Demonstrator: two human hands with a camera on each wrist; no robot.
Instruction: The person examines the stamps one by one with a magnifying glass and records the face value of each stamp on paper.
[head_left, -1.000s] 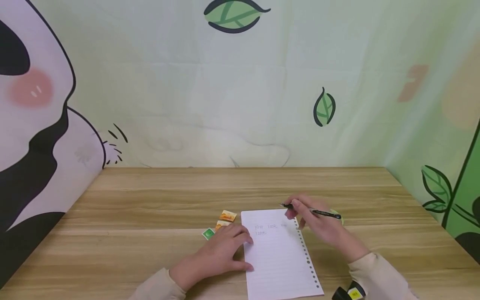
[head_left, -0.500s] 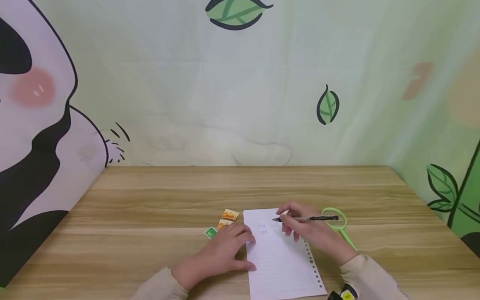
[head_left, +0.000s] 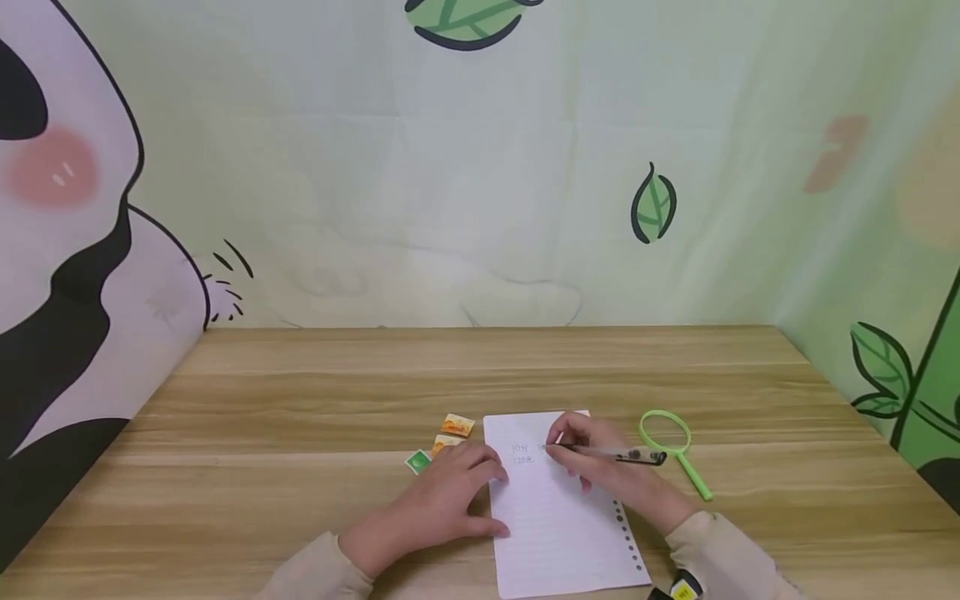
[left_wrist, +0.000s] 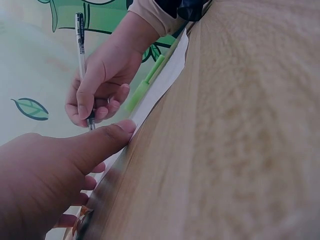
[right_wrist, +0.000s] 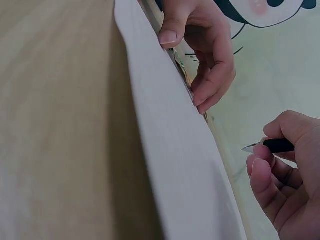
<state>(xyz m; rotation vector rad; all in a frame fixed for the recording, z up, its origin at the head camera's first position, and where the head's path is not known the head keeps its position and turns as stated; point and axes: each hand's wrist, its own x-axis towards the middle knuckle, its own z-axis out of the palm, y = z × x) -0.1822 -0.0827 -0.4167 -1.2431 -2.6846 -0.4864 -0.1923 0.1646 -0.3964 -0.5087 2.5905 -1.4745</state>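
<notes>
A sheet of lined paper [head_left: 558, 533] with punched holes down its right edge lies on the table, with a few handwritten characters near its top. My right hand [head_left: 611, 467] pinches a pen [head_left: 618, 454] over the upper part of the sheet. In the right wrist view the pen [right_wrist: 277, 145] shows its pointed tip; whether it touches the paper I cannot tell. My left hand [head_left: 442, 496] rests at the sheet's left edge, thumb and fingertips pressing on the paper. Under and beyond its fingers lie small orange stamp-like pieces [head_left: 457, 425] and a green one [head_left: 417, 462], partly covered.
A green magnifying glass [head_left: 678, 442] lies right of the paper, beyond my right forearm. The wooden table [head_left: 300, 383] runs back to a wall with a printed panda and leaves [head_left: 654, 204].
My right hand has moved left and down with the pen, closer to the writing. The magnifying glass has come into full view. My left hand stays in place.
</notes>
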